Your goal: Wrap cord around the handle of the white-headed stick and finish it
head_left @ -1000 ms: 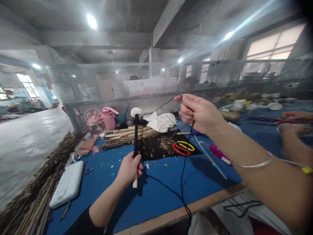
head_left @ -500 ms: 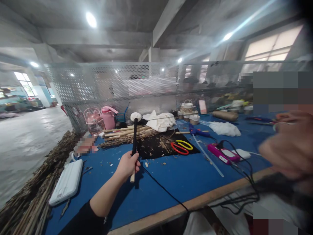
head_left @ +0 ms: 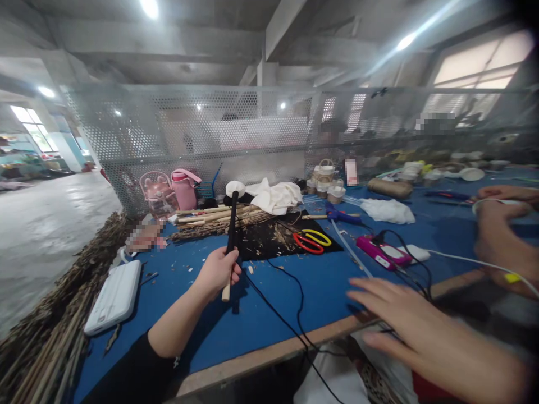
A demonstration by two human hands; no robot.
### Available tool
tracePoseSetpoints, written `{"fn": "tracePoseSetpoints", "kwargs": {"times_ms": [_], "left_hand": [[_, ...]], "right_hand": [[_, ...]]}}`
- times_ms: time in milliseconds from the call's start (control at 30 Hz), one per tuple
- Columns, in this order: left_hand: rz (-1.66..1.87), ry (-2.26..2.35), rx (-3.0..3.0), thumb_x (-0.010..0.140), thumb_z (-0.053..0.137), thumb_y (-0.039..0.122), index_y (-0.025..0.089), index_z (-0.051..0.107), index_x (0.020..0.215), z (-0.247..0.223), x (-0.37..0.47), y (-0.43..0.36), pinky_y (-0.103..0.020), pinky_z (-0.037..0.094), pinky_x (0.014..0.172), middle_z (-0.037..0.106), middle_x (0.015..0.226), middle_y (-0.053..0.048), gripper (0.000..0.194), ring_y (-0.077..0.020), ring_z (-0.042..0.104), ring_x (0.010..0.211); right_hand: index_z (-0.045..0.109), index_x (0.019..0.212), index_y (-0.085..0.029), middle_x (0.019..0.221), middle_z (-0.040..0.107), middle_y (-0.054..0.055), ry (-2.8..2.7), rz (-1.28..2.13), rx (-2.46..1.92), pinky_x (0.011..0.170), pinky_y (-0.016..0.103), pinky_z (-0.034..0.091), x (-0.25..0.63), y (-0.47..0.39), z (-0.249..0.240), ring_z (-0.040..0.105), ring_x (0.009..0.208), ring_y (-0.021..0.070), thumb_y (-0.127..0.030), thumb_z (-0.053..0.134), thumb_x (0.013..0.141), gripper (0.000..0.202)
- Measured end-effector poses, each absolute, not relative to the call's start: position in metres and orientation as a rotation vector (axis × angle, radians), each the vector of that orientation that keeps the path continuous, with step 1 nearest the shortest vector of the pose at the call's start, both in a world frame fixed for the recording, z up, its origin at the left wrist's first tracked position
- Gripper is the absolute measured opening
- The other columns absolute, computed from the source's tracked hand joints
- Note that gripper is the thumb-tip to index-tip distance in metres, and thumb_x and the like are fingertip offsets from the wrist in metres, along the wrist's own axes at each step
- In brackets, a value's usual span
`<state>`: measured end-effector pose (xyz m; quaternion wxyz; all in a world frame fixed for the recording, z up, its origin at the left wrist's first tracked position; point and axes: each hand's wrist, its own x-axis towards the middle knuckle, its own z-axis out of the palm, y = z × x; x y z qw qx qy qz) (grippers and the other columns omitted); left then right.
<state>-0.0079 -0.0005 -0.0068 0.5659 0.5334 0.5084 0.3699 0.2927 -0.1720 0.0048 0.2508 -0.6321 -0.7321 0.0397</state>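
Note:
My left hand (head_left: 219, 271) is closed round a black-wrapped stick (head_left: 231, 227) that stands tilted over the blue table (head_left: 269, 303). A round white head tops the stick, and bare pale wood shows below my fist. My right hand (head_left: 404, 320), slightly blurred, hovers over the table's front edge with fingers spread and nothing in it. Red and yellow scissors (head_left: 311, 241) lie on a black cloth (head_left: 265, 241) beyond the hands. A magenta device (head_left: 382, 252) with cables sits beyond my right hand.
Bundled sticks (head_left: 219, 219), a white cloth (head_left: 275, 197), a pink bottle (head_left: 184, 189) and a blue glue gun (head_left: 343, 216) lie towards the back. A white power bank (head_left: 113, 297) is at left. Another person's hands (head_left: 501, 213) work at right. Black cables cross the front edge.
My right hand has come down and left from the right edge, its fingers now spread. My left hand still holds the stick. A black cable now shows more on the table, and the view has shifted slightly.

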Motion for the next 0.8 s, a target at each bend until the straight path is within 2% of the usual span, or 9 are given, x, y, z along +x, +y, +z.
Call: {"fn": "tracePoseSetpoints", "kwargs": {"times_ms": [100,200,267,300,367,500,667,733,800], "left_hand": [[0.875,1.191,1.252,0.082,0.05,0.031,0.016,0.052,0.089,-0.006,-0.007,-0.003,-0.014,0.031,0.03,0.051,0.045,0.005,0.016,-0.0064,0.043,0.031],[0.901,1.191,1.257,0.084,0.047,0.03,0.015,0.051,0.097,-0.003,-0.004,-0.005,-0.014,0.031,0.03,0.05,0.044,0.006,0.021,-0.0063,0.042,0.03],[0.948,1.189,1.248,0.085,0.045,0.03,0.015,0.049,0.104,-0.001,-0.002,-0.006,-0.014,0.031,0.03,0.049,0.044,0.007,0.025,-0.0066,0.042,0.03],[0.978,1.185,1.238,0.086,0.044,0.031,0.015,0.048,0.107,0.0,-0.002,-0.006,-0.014,0.031,0.03,0.049,0.043,0.007,0.027,-0.0069,0.042,0.029],[1.033,1.179,1.215,0.086,0.044,0.033,0.015,0.047,0.111,0.002,-0.004,-0.005,-0.015,0.032,0.029,0.049,0.043,0.008,0.031,-0.0076,0.043,0.029],[1.06,1.221,1.196,0.085,0.046,0.038,0.016,0.043,0.117,0.002,-0.007,-0.001,-0.015,0.032,0.029,0.049,0.042,0.008,0.04,-0.0089,0.044,0.029],[1.005,1.189,1.181,0.083,0.047,0.044,0.016,0.042,0.12,-0.005,-0.005,-0.001,-0.015,0.03,0.028,0.05,0.042,0.008,0.046,-0.0094,0.045,0.028],[0.98,1.166,1.178,0.082,0.047,0.046,0.017,0.042,0.12,-0.007,-0.003,-0.002,-0.015,0.031,0.028,0.05,0.042,0.008,0.049,-0.0094,0.045,0.028],[0.96,1.158,1.18,0.082,0.048,0.047,0.016,0.043,0.121,-0.009,-0.001,-0.003,-0.015,0.031,0.029,0.05,0.042,0.008,0.05,-0.0093,0.045,0.029]], "right_hand": [[0.061,0.115,-0.033,0.128,0.055,0.008,-2.08,0.425,-1.639,0.096,0.043,0.039,0.265,-0.138,0.021,0.049,0.117,0.0301,-0.046,0.061,0.075,0.043],[0.066,0.102,-0.024,0.101,0.068,0.007,-2.132,0.777,-1.432,0.08,0.034,0.046,0.237,-0.084,0.031,0.062,0.092,0.0238,-0.039,0.055,0.08,0.028],[0.067,0.091,-0.019,0.084,0.069,0.005,-2.128,0.772,-1.352,0.072,0.031,0.047,0.219,-0.034,0.031,0.062,0.077,0.0206,-0.033,0.054,0.08,0.021],[0.067,0.09,-0.018,0.083,0.069,0.005,-2.134,0.735,-1.314,0.071,0.029,0.046,0.21,-0.007,0.03,0.062,0.076,0.0196,-0.031,0.055,0.08,0.02],[0.067,0.09,-0.018,0.084,0.069,0.004,-2.134,0.596,-1.29,0.073,0.029,0.045,0.189,0.05,0.028,0.062,0.077,0.0188,-0.027,0.055,0.08,0.017],[0.067,0.091,-0.02,0.099,0.068,0.006,-2.052,0.459,-1.3,0.085,0.029,0.04,0.14,0.147,0.026,0.059,0.094,0.0213,-0.019,0.055,0.081,0.015],[0.06,0.081,-0.015,0.085,0.067,0.007,-1.928,0.512,-1.357,0.076,0.025,0.042,0.112,0.21,0.025,0.06,0.085,0.0175,-0.016,0.057,0.08,0.003],[0.057,0.083,-0.013,0.095,0.064,0.01,-1.833,0.523,-1.365,0.08,0.027,0.042,0.119,0.221,0.029,0.057,0.094,0.0178,-0.016,0.054,0.082,0.004],[0.054,0.092,-0.013,0.114,0.057,0.015,-1.724,0.537,-1.352,0.089,0.029,0.039,0.13,0.223,0.035,0.049,0.11,0.0195,-0.015,0.047,0.084,0.011]]}}
